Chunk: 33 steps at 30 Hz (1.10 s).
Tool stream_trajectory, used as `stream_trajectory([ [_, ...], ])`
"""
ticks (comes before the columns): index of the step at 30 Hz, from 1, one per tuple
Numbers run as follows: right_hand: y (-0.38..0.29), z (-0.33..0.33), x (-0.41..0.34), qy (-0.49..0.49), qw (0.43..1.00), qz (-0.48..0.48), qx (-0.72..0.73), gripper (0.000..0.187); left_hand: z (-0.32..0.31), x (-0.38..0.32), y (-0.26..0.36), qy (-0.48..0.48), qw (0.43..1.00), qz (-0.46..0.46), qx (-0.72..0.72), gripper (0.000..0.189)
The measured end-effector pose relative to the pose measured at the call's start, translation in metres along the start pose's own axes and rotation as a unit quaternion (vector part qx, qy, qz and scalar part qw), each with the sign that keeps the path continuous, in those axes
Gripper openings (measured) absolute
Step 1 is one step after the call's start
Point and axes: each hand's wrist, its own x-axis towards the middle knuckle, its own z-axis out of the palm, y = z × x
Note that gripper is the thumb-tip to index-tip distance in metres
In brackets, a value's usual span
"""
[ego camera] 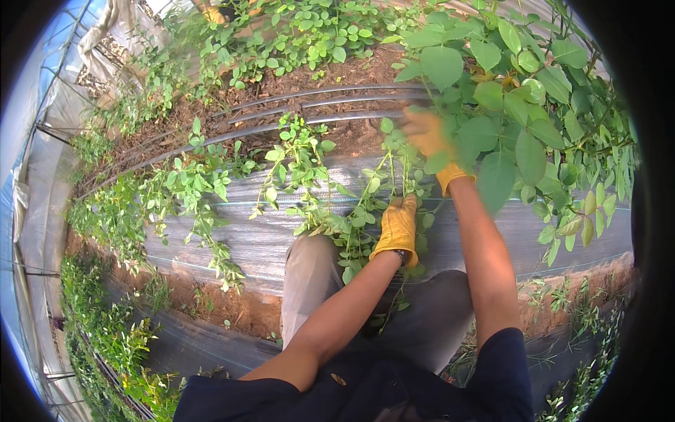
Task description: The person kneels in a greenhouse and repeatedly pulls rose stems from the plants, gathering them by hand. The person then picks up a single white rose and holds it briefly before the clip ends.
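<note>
My left hand (397,224), in a yellow work glove, is closed around thin green stems of a leafy plant (364,216) that lean over the woven ground cover (248,227) in front of my knees. Farther forward and to the right, my right hand (428,138), also gloved in yellow, reaches among leaves beside the drip lines. It is blurred and partly covered by foliage, so its fingers' grip does not show. Large toothed leaves (488,97) of a taller bush, possibly a rose, hang right beside it.
Several black drip pipes (343,116) run across the mulched soil bed (348,68). More leafy plants (195,179) bend over the ground cover at left. Plastic sheeting and a metal frame (39,126) form the greenhouse wall. Behind the far plants, another person's yellow glove (213,15) shows.
</note>
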Motion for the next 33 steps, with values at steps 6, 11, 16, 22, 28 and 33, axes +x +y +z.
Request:
stream_trajectory([
  [6, -0.007, 0.022, -0.037, 0.087, 0.926, -0.194, -0.311, 0.059, 0.007, 0.028, -0.024, -0.157, 0.867, -0.112, -0.460, 0.044],
  [11, -0.063, 0.024, -0.079, 0.009, 0.991, -0.023, -0.130, 0.055, 0.008, 0.044, -0.052, -0.112, 0.968, 0.223, 0.007, 0.030],
  [16, -0.092, 0.022, -0.106, 0.008, 0.974, -0.035, -0.225, 0.051, 0.008, 0.051, -0.051, -0.095, 0.960, 0.226, 0.133, 0.036],
  [22, -0.067, 0.035, -0.117, 0.073, 0.876, -0.197, -0.434, 0.051, 0.010, 0.024, -0.015, -0.138, 0.839, 0.267, 0.453, 0.050],
  [28, -0.055, 0.047, -0.121, 0.089, 0.838, -0.260, -0.472, 0.052, -0.028, -0.031, 0.008, -0.344, 0.696, 0.275, 0.567, 0.040],
  [33, -0.057, 0.048, -0.130, 0.151, 0.907, -0.118, -0.376, 0.056, -0.069, -0.044, 0.066, -0.270, 0.697, 0.553, 0.367, 0.018],
])
